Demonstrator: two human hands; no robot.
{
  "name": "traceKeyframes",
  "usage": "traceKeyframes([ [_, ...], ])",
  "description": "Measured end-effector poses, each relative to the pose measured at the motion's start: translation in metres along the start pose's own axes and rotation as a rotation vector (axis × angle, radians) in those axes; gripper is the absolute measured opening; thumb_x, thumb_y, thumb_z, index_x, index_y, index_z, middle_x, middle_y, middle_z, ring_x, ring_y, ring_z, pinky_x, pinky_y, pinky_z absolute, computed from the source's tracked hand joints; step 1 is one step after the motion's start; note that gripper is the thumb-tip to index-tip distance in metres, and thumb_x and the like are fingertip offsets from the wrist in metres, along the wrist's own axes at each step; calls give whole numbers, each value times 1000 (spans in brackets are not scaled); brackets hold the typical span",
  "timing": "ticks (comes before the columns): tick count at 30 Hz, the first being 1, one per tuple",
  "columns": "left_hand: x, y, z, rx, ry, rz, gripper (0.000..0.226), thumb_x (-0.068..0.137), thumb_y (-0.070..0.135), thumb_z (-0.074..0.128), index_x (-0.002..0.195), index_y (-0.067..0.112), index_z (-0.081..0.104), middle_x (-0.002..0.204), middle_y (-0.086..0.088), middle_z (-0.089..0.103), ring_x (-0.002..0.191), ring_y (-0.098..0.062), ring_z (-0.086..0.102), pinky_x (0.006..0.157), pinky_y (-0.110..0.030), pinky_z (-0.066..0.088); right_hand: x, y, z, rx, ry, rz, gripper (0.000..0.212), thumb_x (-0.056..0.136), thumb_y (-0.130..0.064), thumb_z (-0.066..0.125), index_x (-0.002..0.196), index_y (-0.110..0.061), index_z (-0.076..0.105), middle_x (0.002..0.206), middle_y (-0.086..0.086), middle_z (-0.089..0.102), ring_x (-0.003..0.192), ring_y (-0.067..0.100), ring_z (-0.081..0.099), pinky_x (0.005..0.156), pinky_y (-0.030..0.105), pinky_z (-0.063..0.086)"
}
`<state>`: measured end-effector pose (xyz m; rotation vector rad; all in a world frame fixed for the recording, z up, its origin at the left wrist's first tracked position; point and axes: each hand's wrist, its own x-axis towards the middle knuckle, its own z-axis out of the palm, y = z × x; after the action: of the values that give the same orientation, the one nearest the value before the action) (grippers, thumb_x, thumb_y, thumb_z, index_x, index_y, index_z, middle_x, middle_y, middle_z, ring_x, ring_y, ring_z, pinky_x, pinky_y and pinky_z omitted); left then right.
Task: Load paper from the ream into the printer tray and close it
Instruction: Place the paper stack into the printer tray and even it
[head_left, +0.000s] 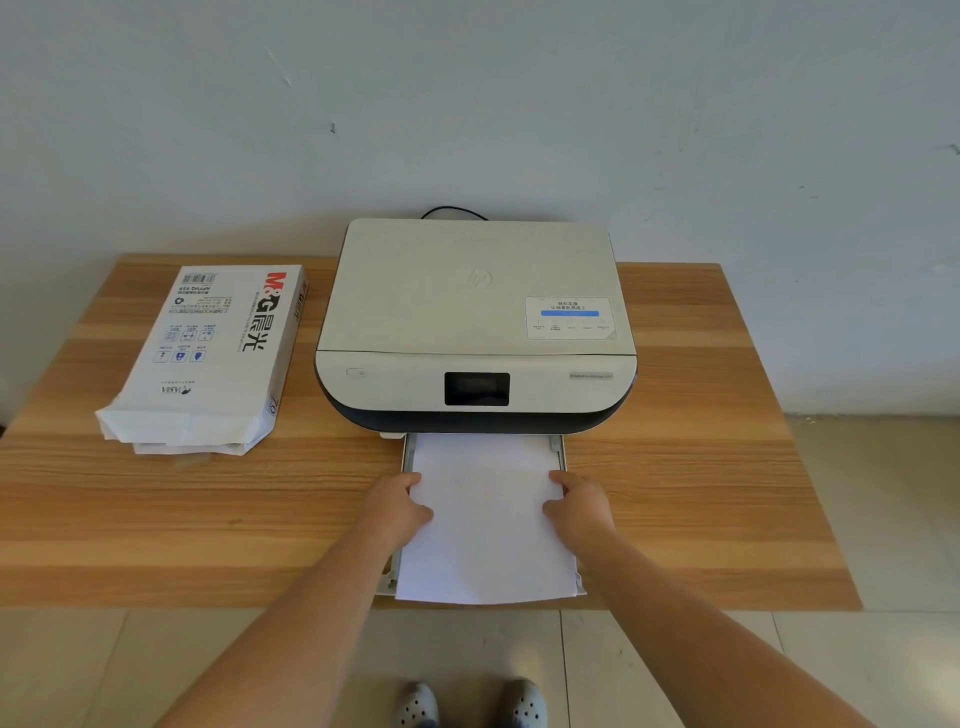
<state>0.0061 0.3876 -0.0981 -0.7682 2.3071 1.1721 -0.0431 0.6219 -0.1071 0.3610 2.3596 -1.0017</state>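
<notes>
A white and dark printer (475, 322) stands at the back of the wooden table, lid down. Its paper tray (560, 451) is pulled out toward me, reaching the table's front edge. A stack of white paper (485, 525) lies in the tray, its near end sticking slightly over the tray's front. My left hand (397, 506) grips the stack's left edge and my right hand (576, 506) grips its right edge. The opened paper ream (205, 358), white wrapper with red and black print, lies to the left of the printer with its torn end toward me.
The wooden table (701, 467) stands against a pale wall. A black cable (452, 210) runs behind the printer. Tiled floor and my two grey shoes (470, 704) show below the table's front edge.
</notes>
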Motion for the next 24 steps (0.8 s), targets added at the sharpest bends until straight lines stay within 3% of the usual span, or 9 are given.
traceKeyframes([
  [4,2,2,0,44,22,26,61,85,10,67,140,14,43,142,-11,43,117,-25,51,79,-23,44,3,-2,0,-49,-2,-20,53,92,-6,52,142,-19,44,145,9,37,117,22,48,82,24,45],
  [8,1,5,1,105,60,71,60,86,11,66,141,13,43,145,-10,36,121,-26,47,86,-24,43,4,-3,0,-73,2,-48,53,93,-6,50,144,-18,41,147,7,32,99,13,42,76,22,41],
  [18,1,10,0,166,79,138,59,85,10,66,140,12,43,144,-6,35,123,-23,45,97,-27,42,5,-7,3,-98,2,-68,55,93,-8,53,145,-18,39,145,4,30,90,12,43,73,19,40],
  [24,2,8,-2,202,57,175,56,87,10,64,139,11,43,144,-5,35,124,-21,43,100,-27,38,2,-3,3,-223,-15,-148,61,90,-16,58,146,-17,37,142,2,32,125,19,39,99,27,42],
])
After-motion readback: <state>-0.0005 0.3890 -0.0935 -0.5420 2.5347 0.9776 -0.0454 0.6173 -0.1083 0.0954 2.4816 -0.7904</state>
